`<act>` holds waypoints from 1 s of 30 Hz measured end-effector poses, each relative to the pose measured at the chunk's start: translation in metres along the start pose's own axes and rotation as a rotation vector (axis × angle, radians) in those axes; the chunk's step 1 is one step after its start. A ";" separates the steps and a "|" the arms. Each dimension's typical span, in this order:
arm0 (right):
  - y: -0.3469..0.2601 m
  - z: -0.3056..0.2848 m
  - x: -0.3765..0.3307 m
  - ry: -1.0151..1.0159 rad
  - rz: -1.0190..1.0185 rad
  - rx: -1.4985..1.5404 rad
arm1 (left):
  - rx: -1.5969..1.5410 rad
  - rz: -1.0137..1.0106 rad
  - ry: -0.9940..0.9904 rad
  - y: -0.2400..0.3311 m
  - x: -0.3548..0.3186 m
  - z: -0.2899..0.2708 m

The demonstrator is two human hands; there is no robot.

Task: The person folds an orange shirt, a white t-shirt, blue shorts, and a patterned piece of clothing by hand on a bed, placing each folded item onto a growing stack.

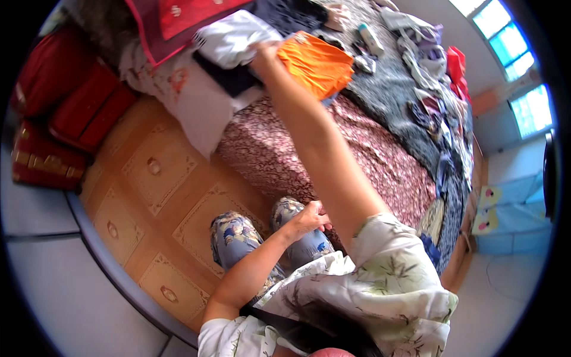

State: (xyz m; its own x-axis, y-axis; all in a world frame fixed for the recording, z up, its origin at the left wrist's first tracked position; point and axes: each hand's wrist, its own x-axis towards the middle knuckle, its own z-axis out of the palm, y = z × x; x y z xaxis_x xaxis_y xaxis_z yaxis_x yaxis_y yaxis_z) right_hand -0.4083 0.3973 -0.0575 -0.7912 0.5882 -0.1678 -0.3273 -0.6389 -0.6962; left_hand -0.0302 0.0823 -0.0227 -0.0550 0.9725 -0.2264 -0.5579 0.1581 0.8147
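My right arm stretches far out over the bed, and my right hand (264, 55) grips the near edge of a white garment (235, 37). Its fingertips are partly hidden and blurred. Right of this hand lies a bright orange garment (318, 66), folded into a rough square. Something dark navy (229, 76) shows beneath the white garment. My left hand (308, 219) hangs in front of my knee, near the bed's side, its fingers loosely bent and apart, with nothing seen in them.
A maroon flowered cover (262, 152) drapes the bed's near side. Farther back are a red cloth (196, 18), a white bottle (371, 40) and scattered clothes (425, 56). Red suitcases (89, 101) stand at the left, beside the patterned floor (157, 169). Pale cabinets (77, 285) line the lower left.
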 end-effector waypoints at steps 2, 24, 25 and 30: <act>0.047 -0.004 -0.017 0.152 -0.143 -0.139 | -0.125 -0.033 0.028 0.003 -0.003 0.000; -0.293 -0.365 -0.436 0.813 -1.138 -1.715 | 0.007 -0.270 0.058 -0.009 0.034 0.025; -0.318 -0.394 -0.442 0.989 -1.034 -1.774 | 0.019 -0.268 0.055 -0.010 0.035 0.026; -0.373 -0.463 -0.437 1.165 -0.868 -1.834 | -0.052 -0.263 0.093 -0.014 0.040 0.031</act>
State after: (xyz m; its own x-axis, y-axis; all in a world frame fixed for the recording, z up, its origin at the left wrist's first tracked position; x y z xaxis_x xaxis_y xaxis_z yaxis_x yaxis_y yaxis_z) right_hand 0.2988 0.6089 -0.0477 -0.0402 0.7296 0.6827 0.8554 0.3782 -0.3539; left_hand 0.0013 0.1249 -0.0263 0.0228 0.8791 -0.4761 -0.6046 0.3914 0.6937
